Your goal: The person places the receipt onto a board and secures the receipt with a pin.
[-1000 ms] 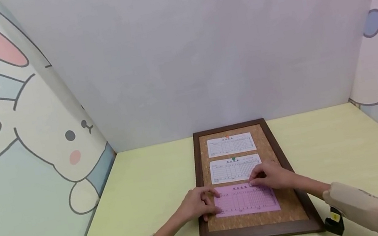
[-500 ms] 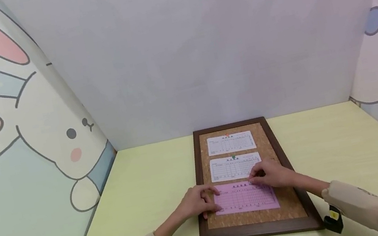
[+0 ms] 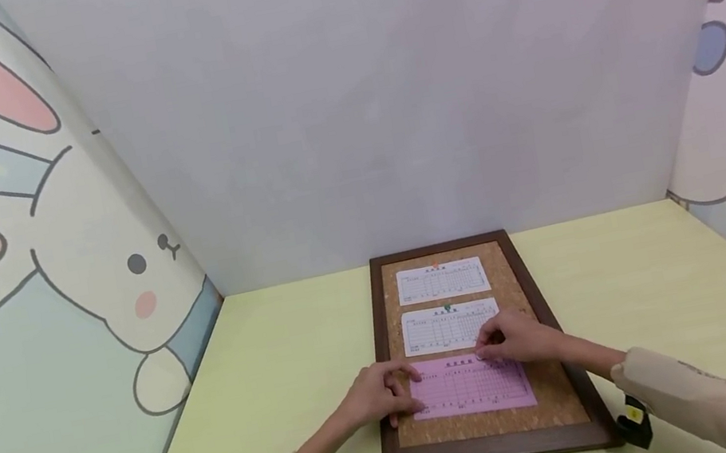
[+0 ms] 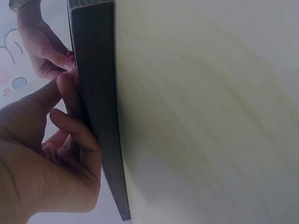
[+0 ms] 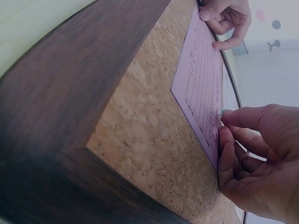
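A pink printed form (image 3: pixel 468 390) lies flat on the lower part of a brown-framed cork board (image 3: pixel 493 424). Thumb and forefinger of my left hand (image 3: pixel 377 396) press on its left edge, spread apart, while the other fingers curl by the frame. My right hand (image 3: pixel 517 337) pinches a small pushpin (image 5: pixel 221 115) over the form's top edge, right of the heading. Its thin metal point shows in the right wrist view; fingertips hide most of its head. Above, two white forms, one in the middle (image 3: pixel 426 335) and one at the top (image 3: pixel 418 288), lie on the cork.
A green pushpin (image 3: pixel 447 308) sits at the top of the middle form, an orange pushpin (image 3: pixel 436 266) at the top one. The board rests on a pale yellow table (image 3: pixel 299 359). A grey wall (image 3: pixel 341 101) stands behind, with cartoon-printed panels (image 3: pixel 83 251) at both sides.
The head view shifts slightly. Both hands keep their places on the pink form, and the right hand still pinches the pushpin at its top edge.
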A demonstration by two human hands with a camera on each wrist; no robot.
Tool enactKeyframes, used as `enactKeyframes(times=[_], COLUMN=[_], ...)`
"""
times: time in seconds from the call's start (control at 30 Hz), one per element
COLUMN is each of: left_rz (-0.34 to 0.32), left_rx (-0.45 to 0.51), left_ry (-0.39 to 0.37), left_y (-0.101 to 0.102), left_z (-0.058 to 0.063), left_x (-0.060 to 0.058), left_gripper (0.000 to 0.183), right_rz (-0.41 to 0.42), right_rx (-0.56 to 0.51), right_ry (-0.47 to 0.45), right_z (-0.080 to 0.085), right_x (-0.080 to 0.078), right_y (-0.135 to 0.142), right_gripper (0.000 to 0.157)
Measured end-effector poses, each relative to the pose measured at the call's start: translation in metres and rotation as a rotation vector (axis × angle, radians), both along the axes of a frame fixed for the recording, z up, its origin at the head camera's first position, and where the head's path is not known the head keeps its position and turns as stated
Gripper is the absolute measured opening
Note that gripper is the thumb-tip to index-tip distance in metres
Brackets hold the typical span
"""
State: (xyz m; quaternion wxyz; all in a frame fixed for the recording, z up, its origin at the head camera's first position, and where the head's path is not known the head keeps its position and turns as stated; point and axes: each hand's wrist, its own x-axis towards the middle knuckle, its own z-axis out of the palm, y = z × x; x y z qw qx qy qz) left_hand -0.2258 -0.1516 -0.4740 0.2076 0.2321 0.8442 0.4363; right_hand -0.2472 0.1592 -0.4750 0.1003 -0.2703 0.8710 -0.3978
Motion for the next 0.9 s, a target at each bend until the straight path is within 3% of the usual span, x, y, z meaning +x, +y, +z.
enactKeyframes(times=[0.4,0.9], left_rz=[0.001,0.007], left_rx=[0.010,0.003], left_ry=[-0.010,0.001], left_y=[-0.0004,-0.0006], left_z=[0.0011,-0.0016], left_x=[0.0027,0.0015], left_gripper=[0.027,0.027], right_rz=[-0.018,-0.006], right_rx=[-0.017,0.020], right_ry=[-0.016,-0.048], right_z=[-0.0048,0.0052], right_x=[0.0026,-0.0018], right_y=[-0.0015,-0.0045], right_gripper=[0.008,0.009])
